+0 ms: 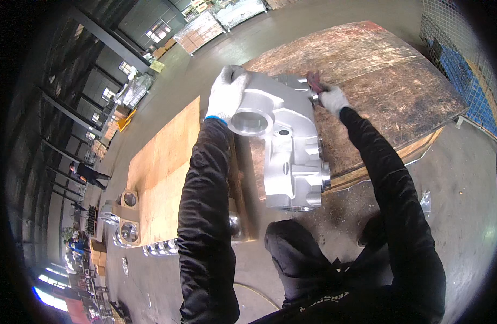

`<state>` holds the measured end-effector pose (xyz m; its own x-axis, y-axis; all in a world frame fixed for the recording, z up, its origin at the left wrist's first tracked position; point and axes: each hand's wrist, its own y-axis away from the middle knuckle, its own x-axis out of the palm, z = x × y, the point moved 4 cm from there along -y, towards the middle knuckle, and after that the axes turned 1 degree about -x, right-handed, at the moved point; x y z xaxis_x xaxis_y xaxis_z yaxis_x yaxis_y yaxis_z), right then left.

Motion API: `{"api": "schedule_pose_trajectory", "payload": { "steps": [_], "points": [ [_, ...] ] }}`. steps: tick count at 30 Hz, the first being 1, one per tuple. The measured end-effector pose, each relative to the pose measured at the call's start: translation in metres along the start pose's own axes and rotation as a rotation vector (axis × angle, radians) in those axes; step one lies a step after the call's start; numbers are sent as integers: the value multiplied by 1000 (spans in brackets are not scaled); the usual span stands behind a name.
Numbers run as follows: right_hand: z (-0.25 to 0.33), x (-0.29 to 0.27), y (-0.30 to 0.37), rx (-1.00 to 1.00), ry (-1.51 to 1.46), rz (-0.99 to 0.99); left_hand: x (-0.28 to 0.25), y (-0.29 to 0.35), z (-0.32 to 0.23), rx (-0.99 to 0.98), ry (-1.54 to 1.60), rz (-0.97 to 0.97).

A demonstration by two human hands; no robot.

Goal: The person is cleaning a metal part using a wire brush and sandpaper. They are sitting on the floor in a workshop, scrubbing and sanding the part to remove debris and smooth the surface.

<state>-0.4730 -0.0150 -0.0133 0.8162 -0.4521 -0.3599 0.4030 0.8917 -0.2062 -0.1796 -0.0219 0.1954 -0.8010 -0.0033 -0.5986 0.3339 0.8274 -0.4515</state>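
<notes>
A large silver-grey metal casting [291, 124] with round bores and bosses rests at the near edge of a worn wooden table [389, 75]. My left hand [227, 92], in a white glove with a blue cuff edge, grips the casting's upper left corner above its big round bore. On the casting's far right side my right hand [333, 99], also gloved, is closed on a dark red, crumpled-looking pad or cloth [314, 80]. That pad meets a round flange there. The right fingertips are partly hidden.
To the left lies a light plywood sheet [167, 173], with similar metal castings [130, 216] at its near left end. A mesh cage [459, 59] stands at the right behind the table. Pallets of boxes [199, 32] stand farther back. A person in dark clothes [89, 174] is far left.
</notes>
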Motion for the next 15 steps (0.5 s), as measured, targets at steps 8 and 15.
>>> {"api": "schedule_pose_trajectory", "payload": {
  "steps": [8, 15],
  "points": [
    [-12, 17, 127, 286, -226, 175, -31, 35, 24, -119, 154, 61],
    [-87, -14, 156, 48, -433, 97, -14, 14, -1, -107, -109, -41]
  ]
}}
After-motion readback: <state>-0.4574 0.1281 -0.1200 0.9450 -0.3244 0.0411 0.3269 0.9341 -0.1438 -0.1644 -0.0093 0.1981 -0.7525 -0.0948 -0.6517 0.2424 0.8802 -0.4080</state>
